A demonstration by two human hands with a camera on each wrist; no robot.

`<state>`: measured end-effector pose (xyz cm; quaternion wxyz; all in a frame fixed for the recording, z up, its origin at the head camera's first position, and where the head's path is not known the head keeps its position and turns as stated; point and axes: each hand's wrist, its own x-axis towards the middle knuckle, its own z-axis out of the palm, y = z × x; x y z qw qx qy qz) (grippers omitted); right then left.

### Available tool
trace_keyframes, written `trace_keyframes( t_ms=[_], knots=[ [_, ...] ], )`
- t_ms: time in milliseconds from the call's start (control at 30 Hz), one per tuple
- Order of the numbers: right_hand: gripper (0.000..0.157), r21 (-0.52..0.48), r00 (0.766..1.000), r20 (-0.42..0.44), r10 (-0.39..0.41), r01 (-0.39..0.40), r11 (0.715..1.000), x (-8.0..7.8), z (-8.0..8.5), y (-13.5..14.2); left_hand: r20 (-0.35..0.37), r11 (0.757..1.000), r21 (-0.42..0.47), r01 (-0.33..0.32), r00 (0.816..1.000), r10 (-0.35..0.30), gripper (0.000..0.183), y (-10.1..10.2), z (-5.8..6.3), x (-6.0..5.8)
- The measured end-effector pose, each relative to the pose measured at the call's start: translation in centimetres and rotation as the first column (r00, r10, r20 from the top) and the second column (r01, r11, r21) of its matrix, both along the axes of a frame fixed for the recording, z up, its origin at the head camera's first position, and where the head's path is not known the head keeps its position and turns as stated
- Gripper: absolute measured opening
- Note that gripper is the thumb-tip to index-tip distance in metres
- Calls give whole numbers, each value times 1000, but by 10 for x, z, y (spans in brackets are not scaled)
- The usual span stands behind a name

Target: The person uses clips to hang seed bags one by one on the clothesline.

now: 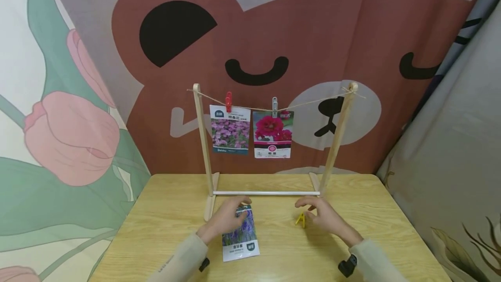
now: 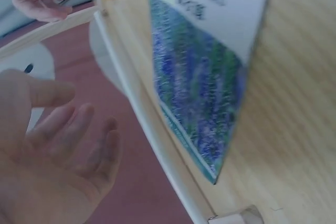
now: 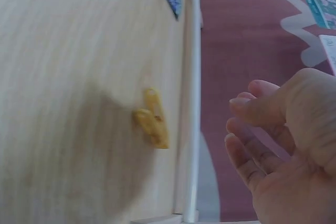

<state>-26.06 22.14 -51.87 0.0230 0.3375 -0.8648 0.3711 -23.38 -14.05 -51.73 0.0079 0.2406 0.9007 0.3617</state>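
Note:
A seed packet with purple flowers (image 1: 239, 238) lies on the wooden table, its printed text upside down in the head view. Over its far end hovers my left hand (image 1: 225, 219), fingers loosely bent with nothing in them; the hand covers part of the packet. To the right, a small yellow clothespin (image 1: 300, 220) stands on the tabletop. My right hand (image 1: 325, 217) is just beside and above it. In the right wrist view the yellow clothespin (image 3: 153, 121) sits apart from the relaxed, unfilled fingers (image 3: 247, 148).
Behind the hands stands a wooden frame (image 1: 201, 138) with a white bottom rod (image 1: 266, 193) and a string (image 1: 309, 104) across its top. A red clothespin (image 1: 228, 102) and a grey clothespin (image 1: 275, 107) hold a pink-flower packet (image 1: 230, 136) and a red-flower packet (image 1: 272, 136).

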Motion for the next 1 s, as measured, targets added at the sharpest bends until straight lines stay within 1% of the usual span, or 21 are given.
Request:
trace_keyframes(
  t_ms=[67, 133, 233, 367, 433, 500, 600, 767, 867, 1000],
  knots=[
    [38, 34, 1000, 2, 22, -22, 999, 1, -6, 1, -28, 994, -96, 50, 998, -53, 35, 2, -5, 2],
    [39, 60, 999, -4, 54, -53, 997, 1, -11, 1, -48, 979, -179, 99, 993, -109, 36, 5, -10, 4],
    [43, 88, 996, -11, 87, -86, 992, 3, -16, 1, -48, 951, -265, 160, 983, -179, 46, 9, -16, 6],
    [47, 101, 993, -49, 105, -100, 990, 6, -21, 0, -61, 905, -373, 203, 968, -242, 64, 13, -25, 7],
    [46, 102, 991, -71, 112, -105, 989, 7, -23, 0, -67, 887, -412, 208, 964, -257, 68, 14, -29, 7],
    [44, 99, 991, -70, 115, -107, 989, 7, -25, 1, -63, 878, -430, 211, 963, -262, 68, 14, -30, 8],
    [40, 89, 990, -73, 119, -112, 990, 6, -28, 3, -51, 872, -442, 211, 965, -259, 64, 13, -29, 10],
    [38, 84, 991, -79, 109, -103, 991, 6, -30, 5, -66, 868, -453, 205, 963, -262, 46, 13, -27, 9],
    [37, 92, 994, -41, 99, -95, 991, 5, -31, 5, -53, 863, -461, 204, 965, -257, 39, 12, -26, 9],
    [39, 102, 996, 27, 85, -88, 991, 5, -31, 5, -41, 853, -484, 195, 969, -245, 36, 11, -26, 9]
  ],
)
